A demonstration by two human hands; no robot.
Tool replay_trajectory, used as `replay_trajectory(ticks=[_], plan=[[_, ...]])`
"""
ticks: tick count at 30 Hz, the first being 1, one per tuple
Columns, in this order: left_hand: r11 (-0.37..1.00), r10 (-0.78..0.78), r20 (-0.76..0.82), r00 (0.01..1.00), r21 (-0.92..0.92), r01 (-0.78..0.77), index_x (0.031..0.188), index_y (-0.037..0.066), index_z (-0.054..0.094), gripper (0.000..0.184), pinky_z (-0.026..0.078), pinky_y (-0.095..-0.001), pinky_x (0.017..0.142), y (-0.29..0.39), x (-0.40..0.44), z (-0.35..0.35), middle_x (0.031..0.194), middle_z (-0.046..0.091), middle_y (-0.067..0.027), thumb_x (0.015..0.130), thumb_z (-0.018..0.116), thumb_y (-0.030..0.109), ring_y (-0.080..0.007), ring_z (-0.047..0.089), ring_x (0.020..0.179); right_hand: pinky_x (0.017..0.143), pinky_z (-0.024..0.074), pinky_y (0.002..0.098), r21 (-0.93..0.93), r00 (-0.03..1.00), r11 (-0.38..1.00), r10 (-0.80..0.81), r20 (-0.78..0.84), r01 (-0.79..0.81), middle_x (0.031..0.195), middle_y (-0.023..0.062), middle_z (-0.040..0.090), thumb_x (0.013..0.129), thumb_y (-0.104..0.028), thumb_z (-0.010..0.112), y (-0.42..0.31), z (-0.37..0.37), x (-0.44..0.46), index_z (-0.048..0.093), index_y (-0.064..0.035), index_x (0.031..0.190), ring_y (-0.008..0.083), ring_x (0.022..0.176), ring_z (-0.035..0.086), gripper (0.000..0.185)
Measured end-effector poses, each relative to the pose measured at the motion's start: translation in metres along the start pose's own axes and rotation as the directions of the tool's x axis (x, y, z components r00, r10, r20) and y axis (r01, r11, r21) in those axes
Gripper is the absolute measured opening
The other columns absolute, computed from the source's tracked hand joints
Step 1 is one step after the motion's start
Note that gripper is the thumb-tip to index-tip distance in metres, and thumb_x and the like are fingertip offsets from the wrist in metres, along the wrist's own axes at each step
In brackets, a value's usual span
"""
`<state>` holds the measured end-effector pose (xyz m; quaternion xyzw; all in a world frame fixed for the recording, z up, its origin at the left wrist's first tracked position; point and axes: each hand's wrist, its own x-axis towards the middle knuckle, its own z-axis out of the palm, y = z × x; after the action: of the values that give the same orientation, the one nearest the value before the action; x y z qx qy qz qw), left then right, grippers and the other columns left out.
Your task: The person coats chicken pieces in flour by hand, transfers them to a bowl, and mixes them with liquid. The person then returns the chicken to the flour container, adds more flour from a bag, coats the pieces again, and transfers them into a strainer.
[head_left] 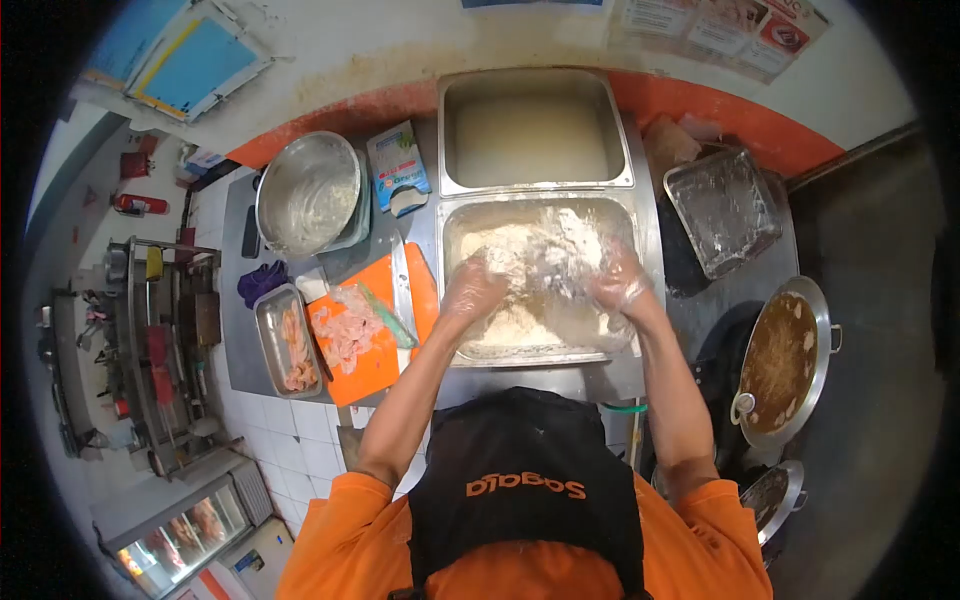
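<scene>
My left hand [477, 287], in a clear plastic glove, is at the left side of a steel pan [480, 357] of flour [515, 328]. My right hand [619, 281], gloved the same way, is at the pan's right side. Between them, flour-coated pieces [572, 238] appear lifted above the flour, blurred by motion. Flour and blur cover the fingers of both hands, so whether they grip any piece does not show.
Behind is a pan of cloudy liquid [535, 135]. To the left are an orange cutting board [422, 290] with raw meat strips [347, 330] and a knife [401, 280], a meat tray [268, 340] and a steel bowl [308, 195]. On the right sits a wok of oil [780, 360].
</scene>
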<state>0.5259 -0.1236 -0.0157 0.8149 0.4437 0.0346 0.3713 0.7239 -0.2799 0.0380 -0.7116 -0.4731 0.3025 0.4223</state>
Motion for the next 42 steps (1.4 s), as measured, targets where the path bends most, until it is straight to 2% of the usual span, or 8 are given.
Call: replay_trajectory(ticks=[16, 18, 21, 26, 30, 35, 37, 42], plan=[[0.762, 0.544, -0.132, 0.829, -0.337, -0.554, 0.116, 0.0, 0.057, 0.038, 0.049, -0.0408, 0.072, 0.086, -0.031, -0.114, 0.088, 0.064, -0.0213, 0.079, 0.057, 0.007, -0.0337, 0.061, 0.076, 0.085, 0.05, 0.0385, -0.123, 0.918, 0.911, -0.396, 0.0, 0.392, 0.099, 0.0138, 0.069, 0.083, -0.011, 0.062, -0.088, -0.04, 0.007, 0.065, -0.0017, 0.108, 0.0269, 0.093, 0.065, 0.027], [0.742, 0.514, -0.012, 0.858, -0.496, -0.451, 0.119, -0.001, 0.056, 0.039, 0.047, -0.0366, 0.078, 0.089, -0.033, -0.118, 0.096, 0.064, -0.0158, 0.081, 0.049, -0.002, -0.026, 0.059, 0.082, 0.091, 0.048, 0.0388, 0.305, 0.996, 0.948, -0.088, -0.023, 0.091, 0.109, 0.0156, 0.067, 0.081, -0.022, 0.067, -0.08, -0.035, -0.003, 0.061, 0.0008, 0.118, 0.0291, 0.1, 0.063, 0.044], [0.761, 0.445, 0.106, 0.889, -0.568, -0.313, 0.121, -0.001, 0.056, 0.036, 0.047, -0.0306, 0.088, 0.078, -0.032, -0.113, 0.113, 0.064, -0.0104, 0.087, 0.046, -0.002, -0.0174, 0.06, 0.1, 0.094, 0.0464, 0.0402, 0.001, 0.894, 0.934, -0.342, 0.289, 0.357, 0.115, 0.0178, 0.065, 0.08, -0.028, 0.068, -0.071, -0.052, 0.006, 0.061, -0.0022, 0.119, 0.0319, 0.105, 0.061, 0.047], [0.443, -0.058, 0.266, 0.962, -0.857, 0.264, 0.122, 0.009, 0.056, 0.036, 0.049, -0.033, 0.078, -0.025, -0.014, -0.01, 0.104, 0.061, -0.004, 0.095, 0.052, 0.033, -0.0173, 0.058, 0.092, 0.102, 0.0416, 0.0393, -0.084, 0.863, 0.949, 0.313, 0.396, -0.305, 0.126, 0.0203, 0.06, 0.078, -0.041, 0.071, 0.028, -0.021, 0.04, 0.065, -0.0025, 0.117, 0.0344, 0.117, 0.055, 0.055], [0.044, -0.292, 0.483, 0.825, -0.855, 0.516, 0.124, 0.013, 0.056, 0.046, 0.05, -0.0369, 0.082, -0.015, 0.024, 0.051, 0.109, 0.062, -0.005, 0.096, 0.05, 0.049, -0.0214, 0.06, 0.098, 0.1, 0.0432, 0.0378, -0.62, 0.854, 0.745, 0.469, 0.225, -0.246, 0.121, 0.0199, 0.063, 0.071, -0.045, 0.077, 0.086, 0.054, 0.074, 0.059, -0.0011, 0.124, 0.0307, 0.112, 0.059, 0.071], [-0.006, -0.061, 0.602, 0.796, -0.798, 0.603, 0.139, 0.012, 0.046, 0.062, 0.047, -0.0434, 0.094, 0.006, 0.039, 0.036, 0.129, 0.057, -0.0074, 0.095, 0.048, 0.056, -0.0241, 0.056, 0.114, 0.094, 0.0482, 0.0358, -0.224, 0.974, 0.974, 0.083, 0.211, -0.034, 0.113, 0.0151, 0.068, 0.064, -0.031, 0.085, 0.005, 0.06, 0.05, 0.051, 0.0005, 0.133, 0.0265, 0.095, 0.065, 0.083], [0.335, -0.303, 0.495, 0.814, -0.745, 0.577, 0.142, 0.012, 0.044, 0.061, 0.045, -0.043, 0.098, 0.031, 0.017, 0.004, 0.138, 0.051, -0.0075, 0.098, 0.045, 0.053, -0.0215, 0.054, 0.118, 0.09, 0.05, 0.0354, 0.04, 0.943, 0.98, 0.173, 0.285, -0.193, 0.112, 0.0147, 0.068, 0.064, -0.026, 0.086, -0.033, 0.029, 0.04, 0.05, 0.0009, 0.134, 0.0251, 0.091, 0.066, 0.083], [0.324, -0.192, 0.474, 0.859, -0.796, 0.512, 0.141, 0.014, 0.045, 0.068, 0.032, -0.0478, 0.108, -0.003, 0.004, -0.021, 0.142, 0.046, -0.0071, 0.092, 0.053, 0.06, -0.0241, 0.044, 0.127, 0.081, 0.052, 0.0315, -0.063, 0.859, 0.883, 0.467, 0.211, -0.465, 0.096, 0.0114, 0.068, 0.066, -0.015, 0.084, 0.042, 0.009, 0.037, 0.051, 0.0017, 0.133, 0.0191, 0.086, 0.065, 0.077]])
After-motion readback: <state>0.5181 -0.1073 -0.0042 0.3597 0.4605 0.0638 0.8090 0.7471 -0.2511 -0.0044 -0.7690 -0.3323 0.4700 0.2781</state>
